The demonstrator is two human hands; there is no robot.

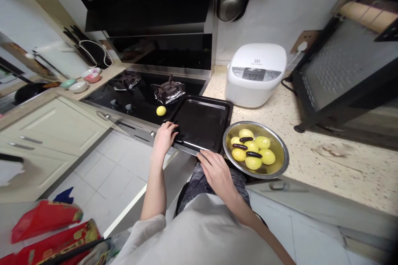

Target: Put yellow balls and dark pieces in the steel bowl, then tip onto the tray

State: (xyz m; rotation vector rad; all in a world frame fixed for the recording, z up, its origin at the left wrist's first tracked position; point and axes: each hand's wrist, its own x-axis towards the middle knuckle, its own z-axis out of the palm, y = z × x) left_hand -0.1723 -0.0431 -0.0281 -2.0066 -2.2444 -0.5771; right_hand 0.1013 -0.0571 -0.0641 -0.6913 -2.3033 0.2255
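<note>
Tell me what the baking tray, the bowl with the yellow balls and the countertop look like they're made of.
The baking tray, gripped by the left hand, looks like thin dark metal, probably non-stick coated: rolled rim, dull sheen. The bowl seems stainless steel: bright, mirror-like wall reflecting yellow. The countertop is speckled beige stone or composite; smooth, faintly glossy.

A single view, from a camera worn on the head, close over the front edge of the worktop (326, 161); it faces forward and steeply down (the wide lens bows the sides); the baking tray (202, 122) at that front edge sits mid-frame, near, with the left hand (164, 136) and right hand (217, 170) just below; the back wall (298, 4) tops the frame.
</note>
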